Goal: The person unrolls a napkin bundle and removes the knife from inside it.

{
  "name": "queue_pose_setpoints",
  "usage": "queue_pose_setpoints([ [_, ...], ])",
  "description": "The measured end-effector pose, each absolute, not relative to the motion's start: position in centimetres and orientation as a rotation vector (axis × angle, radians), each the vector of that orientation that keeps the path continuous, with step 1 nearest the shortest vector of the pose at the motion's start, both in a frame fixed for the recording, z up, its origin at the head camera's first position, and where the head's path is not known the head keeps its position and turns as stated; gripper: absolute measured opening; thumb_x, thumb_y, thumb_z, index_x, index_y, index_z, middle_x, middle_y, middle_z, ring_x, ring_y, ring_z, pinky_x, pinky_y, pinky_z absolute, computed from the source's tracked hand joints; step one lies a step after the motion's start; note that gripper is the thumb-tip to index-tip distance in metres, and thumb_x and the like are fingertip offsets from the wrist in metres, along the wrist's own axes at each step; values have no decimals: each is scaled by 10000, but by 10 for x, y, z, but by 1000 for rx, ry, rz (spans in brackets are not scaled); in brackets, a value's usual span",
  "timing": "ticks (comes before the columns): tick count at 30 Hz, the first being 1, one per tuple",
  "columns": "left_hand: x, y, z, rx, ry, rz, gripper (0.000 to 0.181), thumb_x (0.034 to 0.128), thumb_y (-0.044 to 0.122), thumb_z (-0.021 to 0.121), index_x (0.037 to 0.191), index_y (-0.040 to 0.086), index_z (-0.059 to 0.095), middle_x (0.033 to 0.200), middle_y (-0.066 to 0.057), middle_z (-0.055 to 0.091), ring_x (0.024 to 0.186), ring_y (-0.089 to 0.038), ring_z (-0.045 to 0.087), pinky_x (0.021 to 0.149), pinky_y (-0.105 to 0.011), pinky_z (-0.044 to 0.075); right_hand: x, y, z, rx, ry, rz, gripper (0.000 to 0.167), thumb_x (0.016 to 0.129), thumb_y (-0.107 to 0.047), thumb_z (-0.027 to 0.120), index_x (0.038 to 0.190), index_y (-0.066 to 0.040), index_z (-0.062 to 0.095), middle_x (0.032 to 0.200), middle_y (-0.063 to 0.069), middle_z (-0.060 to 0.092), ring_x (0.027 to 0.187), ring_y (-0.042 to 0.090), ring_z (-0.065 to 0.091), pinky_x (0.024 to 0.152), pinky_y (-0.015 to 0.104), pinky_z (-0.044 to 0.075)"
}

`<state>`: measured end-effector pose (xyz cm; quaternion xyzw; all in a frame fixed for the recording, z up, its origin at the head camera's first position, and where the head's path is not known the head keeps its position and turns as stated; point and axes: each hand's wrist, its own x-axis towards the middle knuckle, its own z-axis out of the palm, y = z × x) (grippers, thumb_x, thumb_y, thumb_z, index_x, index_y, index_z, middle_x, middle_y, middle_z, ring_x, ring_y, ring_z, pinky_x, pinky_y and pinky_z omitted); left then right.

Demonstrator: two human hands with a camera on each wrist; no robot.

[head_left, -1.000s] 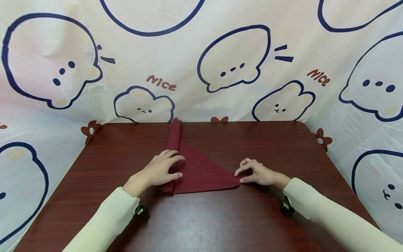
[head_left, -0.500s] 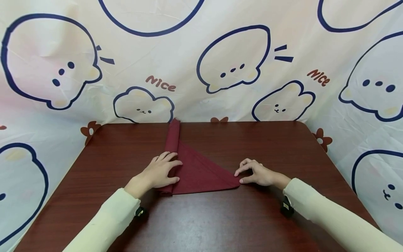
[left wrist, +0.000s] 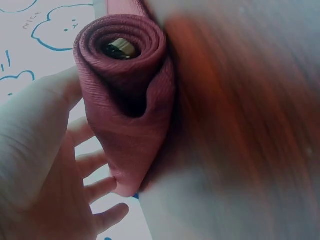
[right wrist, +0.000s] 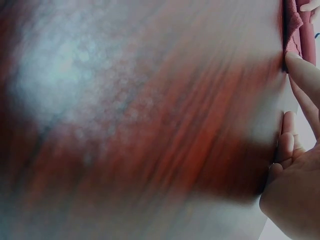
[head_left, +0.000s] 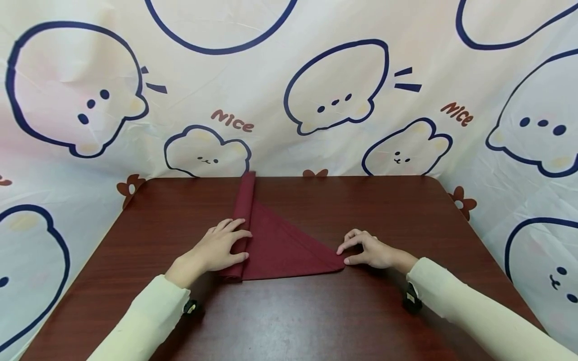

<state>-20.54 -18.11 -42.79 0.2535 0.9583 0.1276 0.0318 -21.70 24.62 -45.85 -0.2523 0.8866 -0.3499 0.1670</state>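
A dark red cloth lies on the table, its left side a long roll and its right side a flat triangle tapering to a corner. My left hand rests over the near half of the roll, fingers spread and only slightly bent. In the left wrist view the spiral end of the roll faces the camera, with a small pale and dark patch in its hollow that I cannot identify. At the right corner, the thumb and forefinger of my right hand pinch the cloth's tip; its other fingers are curled loosely.
The dark brown wooden table has rounded far corners. Behind and beside it hangs a pale curtain with cartoon drawings. The roll's far end reaches the table's back edge. A dark device sits under the right wrist.
My left hand and the roll have moved a little to the left, and the flat part of the cloth shows slightly wider. The right hand stays at the corner.
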Motion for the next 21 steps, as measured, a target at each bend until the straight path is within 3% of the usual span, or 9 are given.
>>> queue_pose_setpoints([
  [10,-202,-197,-425,720,2969,449,444,898,267,666,1330,170,625,1563,-191,431,1427,-433,376,1051,-688,375,-217,246,-459,-750,2540,-983,181,863,-217,796,1043,-233,776,1157,14,543,1156,230,454,922,522,268],
  [21,-198,-213,-421,619,2978,439,447,879,192,624,1321,143,581,1485,-207,497,1383,-432,418,1016,-677,404,-217,246,-460,-731,2528,-991,167,877,-234,786,1043,-246,770,1184,29,534,1202,284,424,937,621,243],
])
